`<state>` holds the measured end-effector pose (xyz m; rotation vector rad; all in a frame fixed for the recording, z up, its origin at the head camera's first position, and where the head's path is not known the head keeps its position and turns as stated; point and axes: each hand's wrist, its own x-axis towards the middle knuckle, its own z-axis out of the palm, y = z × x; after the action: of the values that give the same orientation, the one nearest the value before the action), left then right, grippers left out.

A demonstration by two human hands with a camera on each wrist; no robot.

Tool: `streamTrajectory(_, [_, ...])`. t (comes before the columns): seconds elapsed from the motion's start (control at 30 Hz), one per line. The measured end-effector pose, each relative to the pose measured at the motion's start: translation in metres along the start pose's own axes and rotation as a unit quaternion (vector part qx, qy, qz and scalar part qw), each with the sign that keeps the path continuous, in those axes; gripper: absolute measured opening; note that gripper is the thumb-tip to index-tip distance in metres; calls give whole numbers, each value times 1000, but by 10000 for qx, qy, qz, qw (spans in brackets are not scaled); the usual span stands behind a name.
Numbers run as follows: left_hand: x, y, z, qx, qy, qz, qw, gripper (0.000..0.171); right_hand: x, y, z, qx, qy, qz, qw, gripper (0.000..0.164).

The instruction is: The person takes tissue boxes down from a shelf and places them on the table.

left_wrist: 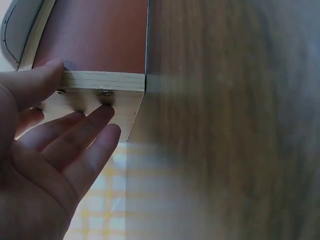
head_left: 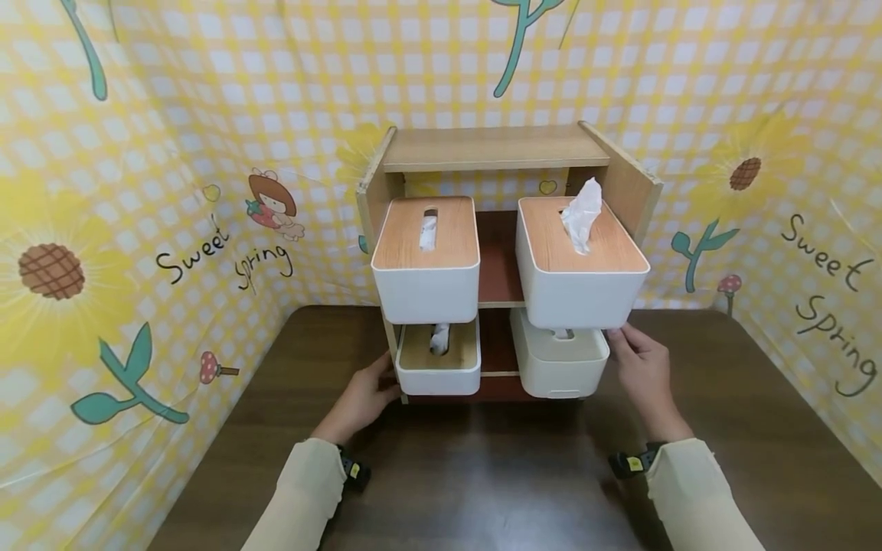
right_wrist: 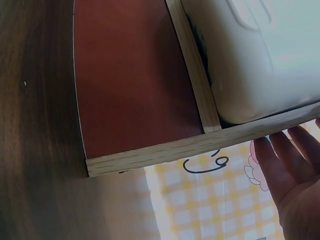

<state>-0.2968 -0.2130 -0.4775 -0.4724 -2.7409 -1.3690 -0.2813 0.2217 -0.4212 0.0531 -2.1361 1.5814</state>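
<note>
A small wooden shelf (head_left: 496, 147) stands on the table, with tissue boxes on two levels. My left hand (head_left: 361, 399) grips its lower left side panel; in the left wrist view the thumb is at the panel's front edge and the fingers (left_wrist: 80, 145) lie along its outer face. On the opposite side, my right hand (head_left: 644, 375) holds the right panel below the upper box. Fingertips (right_wrist: 280, 150) touch that panel's outer face in the right wrist view, where the thumb is out of sight.
Above are two white boxes with wood-look lids, left (head_left: 427, 295) and right (head_left: 586, 298). Below sit a white box (head_left: 441, 381) and a cream one (head_left: 561, 379). All jut past the shelf front. Yellow checked cloth (head_left: 455, 76) hangs behind the brown table (head_left: 482, 474).
</note>
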Motion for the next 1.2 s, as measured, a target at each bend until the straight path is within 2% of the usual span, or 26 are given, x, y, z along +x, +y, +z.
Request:
streamTrajectory(0.1, [0, -6, 1, -540, 78, 31, 9985, 67, -1, -1, 2, 114, 97, -1, 9999, 42])
streamTrajectory(0.27, [1, -17, 8, -1540, 443, 159, 9869, 64, -1, -3, 3, 148, 193, 88, 9997, 41])
streamTrajectory(0.43, [0, -17, 16, -1921, 722, 192, 9785, 58, 0, -6, -1, -67, 301, 200, 9993, 41])
streamTrajectory(0.53, [-2, -12, 18, -2122, 742, 26, 9744, 54, 0, -9, -4, -178, 322, 249, 9990, 40])
streamTrajectory(0.63, [-8, 3, 18, -1920, 807, -94, 9780, 52, 0, -10, -7, -214, 322, 258, 9989, 38])
streamTrajectory(0.73, [-8, 4, 24, -1583, 936, -165, 9828, 52, 1, -9, -8, -260, 342, 213, 9988, 36])
streamTrajectory(0.87, [-6, -15, 32, -1446, 1115, -211, 9830, 51, 0, -10, -7, -238, 256, 134, 9993, 38])
streamTrajectory(1.2, [-17, -25, 30, -1121, 1145, -269, 9867, 49, -6, -17, -13, -96, -131, -172, 9997, 41])
